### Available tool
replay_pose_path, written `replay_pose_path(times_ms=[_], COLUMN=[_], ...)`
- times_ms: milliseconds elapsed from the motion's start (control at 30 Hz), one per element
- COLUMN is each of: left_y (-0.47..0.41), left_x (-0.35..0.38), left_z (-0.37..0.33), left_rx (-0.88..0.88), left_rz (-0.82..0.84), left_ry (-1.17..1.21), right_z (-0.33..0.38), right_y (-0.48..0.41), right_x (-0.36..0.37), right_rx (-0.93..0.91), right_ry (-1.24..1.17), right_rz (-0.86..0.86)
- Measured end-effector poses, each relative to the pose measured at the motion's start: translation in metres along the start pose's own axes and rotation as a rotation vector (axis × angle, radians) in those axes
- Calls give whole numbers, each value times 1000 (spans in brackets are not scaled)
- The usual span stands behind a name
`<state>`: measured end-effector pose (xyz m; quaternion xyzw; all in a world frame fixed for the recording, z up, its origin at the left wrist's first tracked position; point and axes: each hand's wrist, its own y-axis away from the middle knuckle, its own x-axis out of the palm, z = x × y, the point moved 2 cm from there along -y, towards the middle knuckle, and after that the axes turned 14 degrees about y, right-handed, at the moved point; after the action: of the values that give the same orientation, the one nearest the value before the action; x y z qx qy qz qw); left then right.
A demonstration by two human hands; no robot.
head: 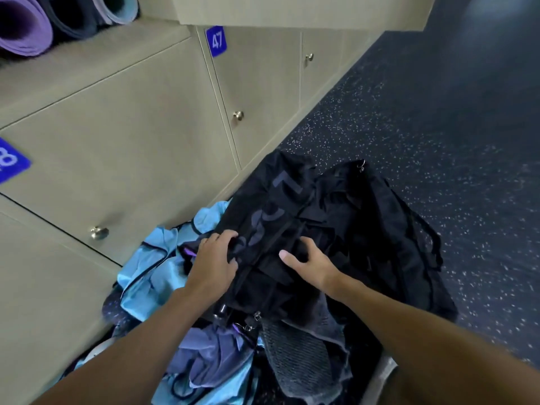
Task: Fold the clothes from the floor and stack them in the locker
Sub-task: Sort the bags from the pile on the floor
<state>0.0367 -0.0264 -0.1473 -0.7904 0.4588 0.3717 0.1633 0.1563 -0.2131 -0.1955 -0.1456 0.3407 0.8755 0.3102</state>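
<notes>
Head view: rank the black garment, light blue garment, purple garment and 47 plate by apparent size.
black garment, largest by far
light blue garment, partly buried
purple garment, also buried; order against the blue unsure
47 plate, smallest, though farthest away

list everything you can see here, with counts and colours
black garment: one, black with dark lettering, on top of the pile
light blue garment: at least one, light blue with dark trim, against the lockers
purple garment: one, purple, low in the pile between the forearms
dark grey knit garment: one, dark grey, under the black one's near edge
locker doors: several, beige, closed, left and top
knobs: three, silver, on the doors
number plates: two, blue; one reads 47, one is cut off
rolled mats: three, purple, black, grey-teal, top left shelf
floor: dark, pale specks, right
left hand: one, grips the black garment
right hand: one, grips the black garment
</notes>
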Motion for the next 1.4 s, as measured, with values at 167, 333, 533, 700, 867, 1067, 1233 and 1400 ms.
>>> replay_pose_path(times_ms=[167,333,533,700,867,1067,1233,1400], left_y=[4,13,32,20,6,1,-4,1], left_x=[-47,-102,-88,-52,-28,-11,2,10], left_z=[-5,14,22,11,11,11,4,-1], left_rx=[18,-57,-111,41,-17,-86,-159,-177], left_rz=[-194,-193,9,93,232,275,297,317], left_ry=[170,9,-251,-297,-389,-428,-410,-474], right_z=[27,54,59,35,26,70,98,101], right_y=[-3,-2,-9,-17,-38,-61,-71,-81], right_x=[13,31,28,9,11,16,26,26], right_rx=[-28,-61,-24,110,105,133,78,108], right_ry=[-136,-189,-87,-4,-370,-567,-520,-631], right_rz=[-32,28,-162,-378,-275,-193,-140,-88])
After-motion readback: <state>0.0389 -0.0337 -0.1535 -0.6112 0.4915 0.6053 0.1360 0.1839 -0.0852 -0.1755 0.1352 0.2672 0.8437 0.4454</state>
